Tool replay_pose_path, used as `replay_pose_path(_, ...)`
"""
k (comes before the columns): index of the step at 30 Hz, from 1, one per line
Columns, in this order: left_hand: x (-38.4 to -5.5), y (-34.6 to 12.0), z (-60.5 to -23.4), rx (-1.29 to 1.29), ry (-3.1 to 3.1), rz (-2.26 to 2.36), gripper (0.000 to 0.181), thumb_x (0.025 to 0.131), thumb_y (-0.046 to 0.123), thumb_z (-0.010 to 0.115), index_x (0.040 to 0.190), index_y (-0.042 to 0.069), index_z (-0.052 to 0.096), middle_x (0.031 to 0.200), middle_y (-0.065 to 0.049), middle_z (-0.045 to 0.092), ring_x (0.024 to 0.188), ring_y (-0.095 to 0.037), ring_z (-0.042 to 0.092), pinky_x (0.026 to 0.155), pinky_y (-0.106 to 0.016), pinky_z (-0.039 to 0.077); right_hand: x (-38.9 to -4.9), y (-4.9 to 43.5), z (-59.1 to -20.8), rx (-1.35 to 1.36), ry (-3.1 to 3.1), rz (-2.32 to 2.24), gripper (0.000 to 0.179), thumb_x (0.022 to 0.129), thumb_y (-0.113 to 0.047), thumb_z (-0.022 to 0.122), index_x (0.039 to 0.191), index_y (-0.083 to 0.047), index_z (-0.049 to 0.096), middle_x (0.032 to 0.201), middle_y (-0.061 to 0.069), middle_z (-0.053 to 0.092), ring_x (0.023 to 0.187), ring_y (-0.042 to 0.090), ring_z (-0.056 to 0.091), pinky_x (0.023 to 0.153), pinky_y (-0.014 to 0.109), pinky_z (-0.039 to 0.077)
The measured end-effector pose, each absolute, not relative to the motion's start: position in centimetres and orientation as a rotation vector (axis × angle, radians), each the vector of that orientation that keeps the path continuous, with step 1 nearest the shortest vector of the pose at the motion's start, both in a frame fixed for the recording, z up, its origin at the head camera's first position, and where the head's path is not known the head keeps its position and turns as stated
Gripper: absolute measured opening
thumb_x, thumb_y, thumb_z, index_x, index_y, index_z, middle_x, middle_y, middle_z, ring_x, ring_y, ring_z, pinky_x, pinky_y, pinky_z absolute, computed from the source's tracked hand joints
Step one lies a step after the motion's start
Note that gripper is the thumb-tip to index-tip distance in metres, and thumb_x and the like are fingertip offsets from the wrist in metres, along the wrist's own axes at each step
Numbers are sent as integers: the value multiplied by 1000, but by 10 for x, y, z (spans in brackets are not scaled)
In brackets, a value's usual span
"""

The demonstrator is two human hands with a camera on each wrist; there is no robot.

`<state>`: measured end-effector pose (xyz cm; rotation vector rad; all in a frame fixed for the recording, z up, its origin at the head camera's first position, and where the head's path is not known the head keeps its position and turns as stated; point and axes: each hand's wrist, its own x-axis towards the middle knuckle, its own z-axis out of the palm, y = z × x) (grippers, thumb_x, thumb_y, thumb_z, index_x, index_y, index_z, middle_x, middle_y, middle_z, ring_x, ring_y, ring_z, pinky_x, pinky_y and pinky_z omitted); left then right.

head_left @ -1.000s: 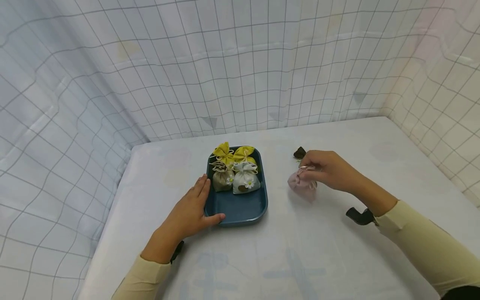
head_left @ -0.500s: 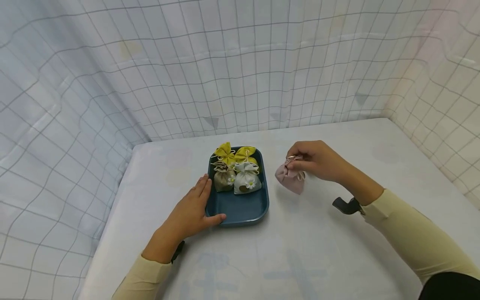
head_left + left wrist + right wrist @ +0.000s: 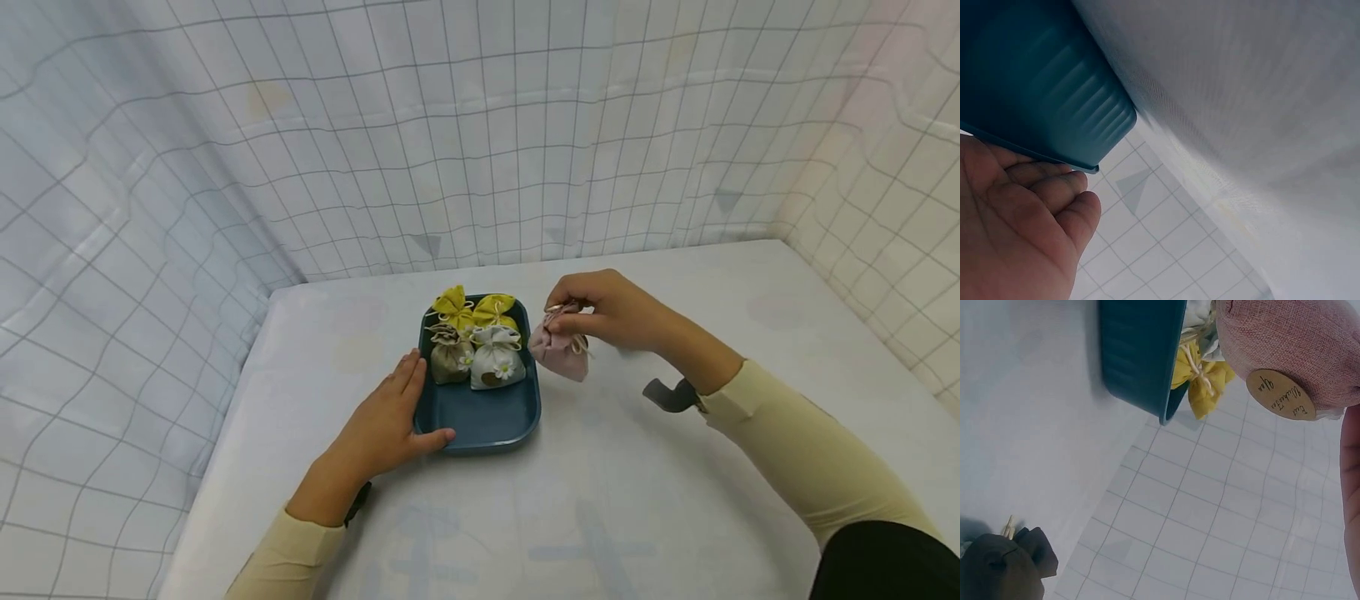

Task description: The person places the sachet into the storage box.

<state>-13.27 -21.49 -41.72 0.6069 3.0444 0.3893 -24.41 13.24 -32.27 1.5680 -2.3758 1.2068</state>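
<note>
My right hand (image 3: 618, 312) pinches a pink drawstring pouch (image 3: 562, 354) by its gathered neck. The pouch hangs at the right rim of a dark blue tray (image 3: 480, 421) and overlaps that rim in the head view. A round brown label (image 3: 1282, 394) with handwriting-style print shows on the pouch in the right wrist view. Along the tray's left side lies my left hand (image 3: 378, 421), its fingers extended at the outer wall and its thumb over the near left corner. From the left wrist view, the fingers (image 3: 1060, 187) touch just below the tray's rim.
Inside the tray, two yellow pouches (image 3: 453, 308) sit at the back, with a brown pouch (image 3: 450, 358) and a white pouch (image 3: 497, 362) with a daisy before them. A dark pouch (image 3: 1004, 569) stands on the white-covered table (image 3: 600, 483). Grid-patterned curtains (image 3: 480, 150) surround the table.
My right hand has carried the pink pouch leftward from the table's right part to the tray's right rim. The dark pouch behind is now hidden in the head view. My left hand stays put.
</note>
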Motion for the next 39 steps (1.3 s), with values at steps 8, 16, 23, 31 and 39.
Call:
replay_pose_path(8,-132,-216,-417,616,3054,393,114,85,73,58,156,-6,18,163,-22,13,148,-38,19,113,-55,29,-244,102,-314,1710,-2358,1245,9,91,-11,73,99,-13,70,94,-7,67,77,10,60,66,31,53)
replay_pose_path(16,-133,-218,-418,614,3052,403,113,85,73,59,156,-6,18,163,-21,13,147,-38,21,112,-55,30,-251,68,-314,1870,-2362,1285,5,94,-18,71,98,-17,69,88,-8,64,73,10,60,65,31,52)
replay_pose_path(23,-132,-218,-418,611,3043,396,113,85,73,58,157,-4,16,164,-19,11,148,-36,19,113,-54,30,-256,44,-308,1965,-2359,1289,8,95,-20,70,100,-15,72,87,-8,66,74,10,62,66,31,53)
replay_pose_path(31,-133,-219,-419,634,3040,409,112,86,71,60,156,-5,16,163,-21,11,147,-38,22,112,-54,32,-259,21,-307,2091,-2369,1358,8,94,-19,71,100,-14,73,91,-5,67,80,12,62,71,31,54)
replay_pose_path(39,-132,-217,-418,629,3044,436,113,85,73,59,157,-4,17,163,-20,11,145,-40,25,111,-54,33,-260,5,-316,2194,-2423,1372,7,94,-12,71,99,-10,73,95,-1,66,87,14,63,76,31,55)
